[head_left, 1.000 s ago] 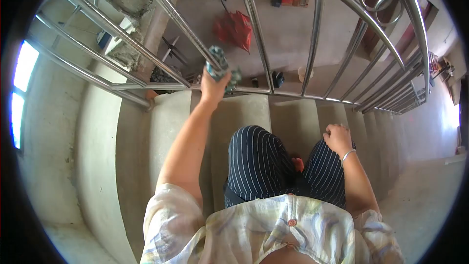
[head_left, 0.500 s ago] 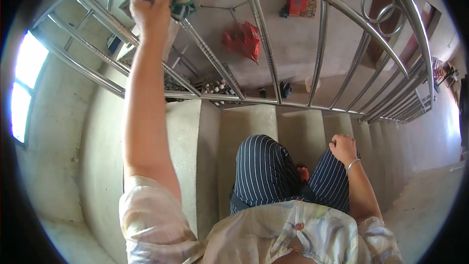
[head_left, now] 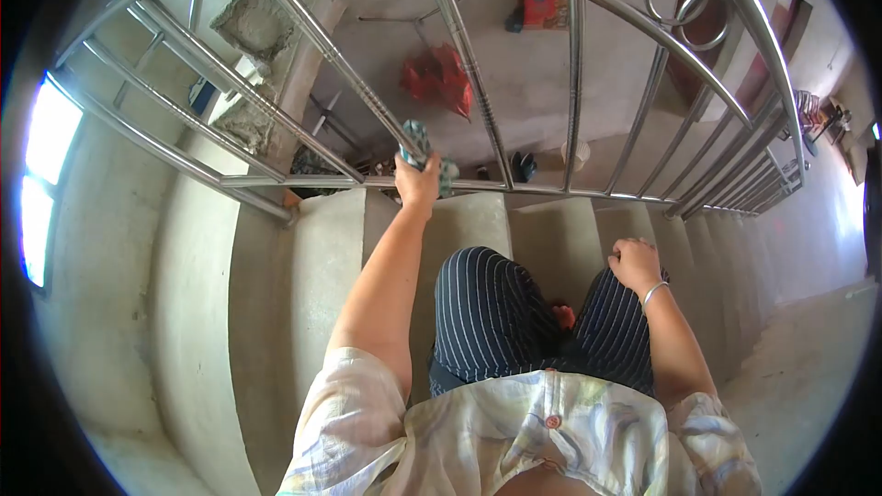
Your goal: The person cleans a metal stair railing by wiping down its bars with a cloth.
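My left hand (head_left: 418, 184) is closed on a green and white patterned cloth (head_left: 417, 140), which is wrapped round a steel baluster (head_left: 344, 67) near its lower end, just above the bottom rail. My right hand (head_left: 636, 264), with a silver bangle (head_left: 655, 292) at its wrist, rests on my knee in dark striped trousers (head_left: 625, 312). Its fingers are curled, and whether anything is under them cannot be seen.
The steel railing (head_left: 542, 188) runs beside the concrete steps (head_left: 551, 230). Beyond it are a red bag (head_left: 441, 80), a red box (head_left: 546, 9), dark shoes (head_left: 524, 167) and a pale bucket (head_left: 576, 155). A wall with a bright window (head_left: 41, 174) stands at left.
From high on the baluster, my left hand and the cloth have slid down to its lower end. My right hand stays on the knee, and the view has shifted slightly.
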The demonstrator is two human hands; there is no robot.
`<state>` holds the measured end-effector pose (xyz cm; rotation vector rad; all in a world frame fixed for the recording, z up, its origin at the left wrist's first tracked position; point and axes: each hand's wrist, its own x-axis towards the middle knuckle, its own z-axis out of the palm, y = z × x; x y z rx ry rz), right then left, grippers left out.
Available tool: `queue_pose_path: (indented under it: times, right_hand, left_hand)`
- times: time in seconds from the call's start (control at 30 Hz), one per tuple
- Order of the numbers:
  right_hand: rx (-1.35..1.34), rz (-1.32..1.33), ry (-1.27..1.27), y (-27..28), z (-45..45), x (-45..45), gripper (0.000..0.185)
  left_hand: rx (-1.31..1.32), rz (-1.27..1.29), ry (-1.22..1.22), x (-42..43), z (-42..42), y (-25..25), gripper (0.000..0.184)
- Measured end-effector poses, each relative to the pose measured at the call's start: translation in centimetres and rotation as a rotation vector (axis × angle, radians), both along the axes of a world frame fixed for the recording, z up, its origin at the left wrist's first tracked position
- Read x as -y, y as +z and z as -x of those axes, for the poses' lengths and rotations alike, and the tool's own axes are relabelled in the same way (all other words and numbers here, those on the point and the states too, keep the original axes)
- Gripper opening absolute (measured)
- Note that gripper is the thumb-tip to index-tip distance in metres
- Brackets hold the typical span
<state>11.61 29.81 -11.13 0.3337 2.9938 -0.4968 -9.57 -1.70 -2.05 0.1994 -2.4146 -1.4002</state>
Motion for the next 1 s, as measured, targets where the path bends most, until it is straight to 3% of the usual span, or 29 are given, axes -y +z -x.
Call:
queue_pose_path:
  times: [0.03,0.1,0.13,0.17,0.23,0.37,0.43,0.5,0.57,0.7,0.77,0.83,0.93,1.0]
  right_hand:
    - [0.004,0.008,-0.003,0.1,0.0,0.0,0.017]
    - [0.007,0.014,-0.016,0.4,-0.1,-0.1,0.016]
    - [-0.001,0.014,-0.012,0.4,-0.2,-0.1,0.017]
    - [-0.006,0.015,-0.004,0.4,-0.3,-0.1,0.017]
    - [0.002,0.019,-0.008,0.3,-0.3,-0.1,0.017]
    - [-0.054,0.035,0.012,-0.3,-0.2,-0.2,0.017]
    - [-0.056,0.032,0.002,-0.3,-0.3,-0.3,0.017]
    - [-0.058,0.037,-0.015,-0.3,-0.3,-0.3,0.017]
    - [-0.036,0.1,-0.016,-0.3,-0.3,-0.5,0.016]
    - [-0.044,0.047,-0.016,0.3,-0.7,-0.4,0.016]
    - [-0.011,0.042,-0.017,0.8,-0.8,-0.5,0.016]
    - [-0.002,0.04,-0.014,1.6,-0.9,-0.4,0.015]
    - [-0.009,0.023,-0.01,1.5,-1.2,-0.4,0.016]
    - [-0.022,0.002,-0.008,1.5,-1.5,-0.7,0.016]
  left_hand:
    - [-0.004,-0.004,-0.009,0.2,0.0,-1.5,0.047]
    - [0.277,0.072,0.131,-0.7,-1.1,-1.3,0.048]
    - [0.412,-0.107,0.157,-1.0,-0.8,-0.9,0.041]
    - [0.416,-0.104,0.151,-1.3,-1.3,0.0,0.041]
    - [0.445,-1.001,-0.063,-2.2,-3.2,3.8,0.031]
    - [-0.038,-0.872,-0.431,-5.3,-3.8,14.2,0.023]
    - [-0.339,-0.619,-0.606,-6.7,-1.8,17.9,0.027]
    - [-0.441,-0.243,-0.514,-8.5,-0.4,20.7,0.025]
    - [-0.436,-0.252,-0.496,-9.3,1.2,20.9,0.022]
    - [-0.298,-0.412,-0.453,-10.4,0.6,17.9,0.019]
    - [-0.309,-0.432,-0.435,-10.3,1.5,12.8,0.016]
    - [-0.156,-0.515,-0.47,-10.4,0.3,9.1,0.016]
    - [-0.047,-0.442,-0.421,-10.1,0.9,2.3,0.02]
    - [0.012,-0.429,-0.409,-10.4,-0.1,1.4,0.021]
